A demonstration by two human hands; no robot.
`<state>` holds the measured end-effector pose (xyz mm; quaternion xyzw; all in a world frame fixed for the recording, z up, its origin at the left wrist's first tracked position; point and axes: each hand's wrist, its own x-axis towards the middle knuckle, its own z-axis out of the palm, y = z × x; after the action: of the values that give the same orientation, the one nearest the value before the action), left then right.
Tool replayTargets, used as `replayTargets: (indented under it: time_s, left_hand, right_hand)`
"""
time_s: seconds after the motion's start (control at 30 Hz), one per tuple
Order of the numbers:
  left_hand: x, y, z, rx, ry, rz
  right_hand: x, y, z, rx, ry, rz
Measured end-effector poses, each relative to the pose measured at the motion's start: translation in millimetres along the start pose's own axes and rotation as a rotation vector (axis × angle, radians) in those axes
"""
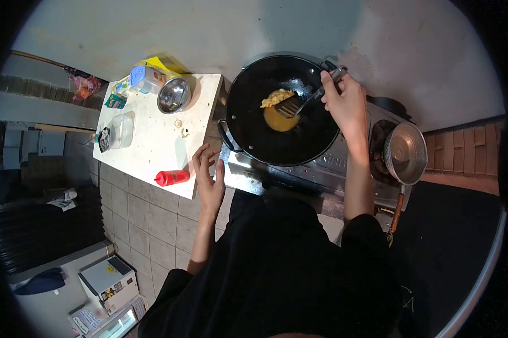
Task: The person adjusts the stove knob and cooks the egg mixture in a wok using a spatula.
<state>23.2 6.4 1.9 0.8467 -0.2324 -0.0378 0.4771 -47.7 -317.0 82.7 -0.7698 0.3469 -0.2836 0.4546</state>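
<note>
My right hand (347,101) is wrapped round the handle of a slotted spatula (289,107), whose dark blade dips into a black wok (254,138). Beside the blade lies a clump of cooked egg (277,98), with runny yellow egg (281,121) pooled at the wok's bottom. The wok stands on a metal gas stove (332,163). My left hand (207,174) holds nothing; its fingers are apart, near the wok's left handle (227,137) and the table's edge, without visibly gripping either.
On the pale table (152,141) are a red squeeze bottle (172,178), a steel bowl (174,96), a clear container (121,129) and a blue-lidded tub (146,79). To the right, a hammered saucepan (406,152) sits on the other burner, its wooden handle pointing toward me.
</note>
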Motion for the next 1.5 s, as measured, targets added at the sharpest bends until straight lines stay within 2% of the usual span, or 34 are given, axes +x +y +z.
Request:
replayTargets:
  time_s: [0.23,0.73,1.27,1.37,1.5]
  left_hand:
    - [2,2,0,0.034,0.011,0.013]
    - [6,1,1,-0.005,-0.006,0.017]
    - [7,7,3,-0.010,-0.024,-0.029]
    - [6,6,4,-0.012,-0.025,-0.002]
    - [2,5,1,0.020,-0.007,-0.003]
  right_hand:
    - [10,7,4,-0.050,0.026,-0.106]
    - [-15,5,-1,-0.039,-0.038,0.014]
    - [-34,-1,-20,-0.147,-0.123,-0.014]
    - [-30,13,-14,-0.111,-0.159,-0.089]
    - [-24,32,-7,-0.076,-0.188,-0.058]
